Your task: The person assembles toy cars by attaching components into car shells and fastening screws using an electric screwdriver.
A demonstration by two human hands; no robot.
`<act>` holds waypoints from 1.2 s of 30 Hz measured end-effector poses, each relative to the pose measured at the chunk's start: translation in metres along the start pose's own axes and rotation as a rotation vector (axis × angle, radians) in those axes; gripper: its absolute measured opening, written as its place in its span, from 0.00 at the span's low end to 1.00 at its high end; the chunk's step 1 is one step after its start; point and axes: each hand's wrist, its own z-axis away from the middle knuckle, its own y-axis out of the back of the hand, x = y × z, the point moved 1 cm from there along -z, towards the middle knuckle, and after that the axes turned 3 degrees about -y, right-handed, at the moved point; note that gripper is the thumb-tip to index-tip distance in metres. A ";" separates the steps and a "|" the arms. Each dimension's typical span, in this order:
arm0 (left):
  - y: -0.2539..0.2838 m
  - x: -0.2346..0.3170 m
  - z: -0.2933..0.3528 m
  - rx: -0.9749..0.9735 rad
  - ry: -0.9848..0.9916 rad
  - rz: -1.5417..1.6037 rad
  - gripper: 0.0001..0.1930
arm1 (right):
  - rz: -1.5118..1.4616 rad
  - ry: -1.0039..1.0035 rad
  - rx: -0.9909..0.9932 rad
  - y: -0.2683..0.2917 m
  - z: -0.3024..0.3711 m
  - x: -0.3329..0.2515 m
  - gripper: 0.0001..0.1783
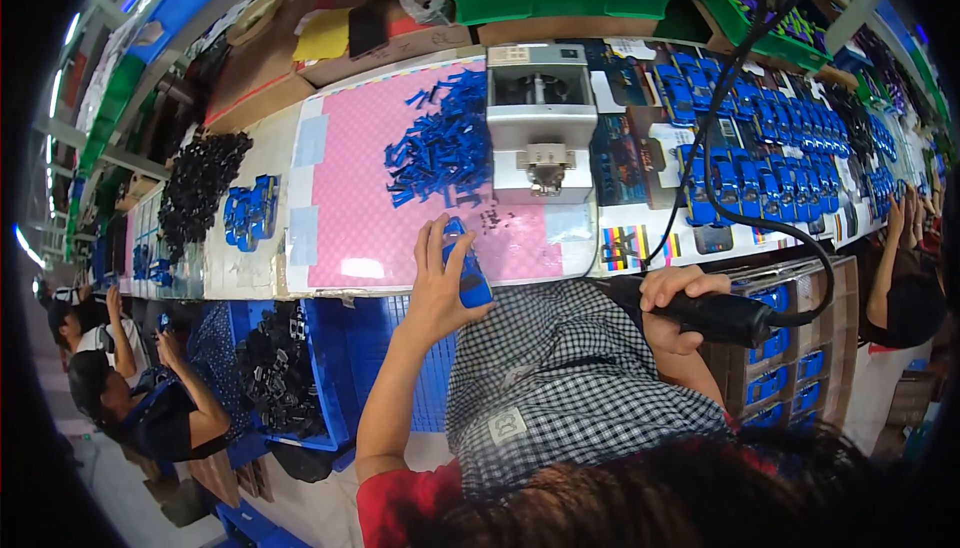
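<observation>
My left hand is closed around a blue toy car at the front edge of the table, over pink sheeting. To the right, my right hand grips a black electric screwdriver by its handle. Its tip points left toward the car, and a black cable loops up from its rear end. Small dark screws lie scattered beyond my left hand. Behind them stands a grey screw feeder. Left of the feeder is a heap of small blue plastic parts.
Rows of blue toy cars fill the table at right. Black parts and a few blue cars lie at left. Green bins stand behind. Below the table are a blue crate and a partitioned box. Other people work on both sides.
</observation>
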 end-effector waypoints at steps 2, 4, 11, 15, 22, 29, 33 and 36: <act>0.003 -0.011 -0.005 -0.025 -0.007 0.038 0.52 | -0.039 0.003 -0.057 -0.013 -0.001 0.014 0.34; 0.005 -0.016 -0.010 -0.084 -0.038 0.021 0.55 | -0.092 -0.016 -0.164 -0.015 -0.002 0.030 0.33; -0.001 -0.039 -0.052 0.191 -0.131 0.032 0.28 | -0.134 -0.045 -0.284 -0.027 0.002 0.056 0.32; -0.008 -0.046 -0.086 0.256 -0.049 0.037 0.08 | -0.150 -0.051 -0.227 -0.030 0.000 0.057 0.31; 0.003 -0.057 -0.092 0.162 -0.007 -0.035 0.05 | 0.029 -0.004 -0.262 -0.027 0.001 0.050 0.31; 0.039 -0.047 -0.061 0.222 0.252 0.182 0.05 | -0.096 -0.055 -0.251 -0.017 0.004 0.049 0.31; 0.023 -0.055 -0.051 0.162 0.039 0.119 0.06 | -0.095 -0.038 -0.272 -0.018 0.002 0.049 0.31; 0.020 -0.058 -0.052 0.152 0.090 0.114 0.06 | -0.090 -0.034 -0.280 -0.017 0.003 0.047 0.31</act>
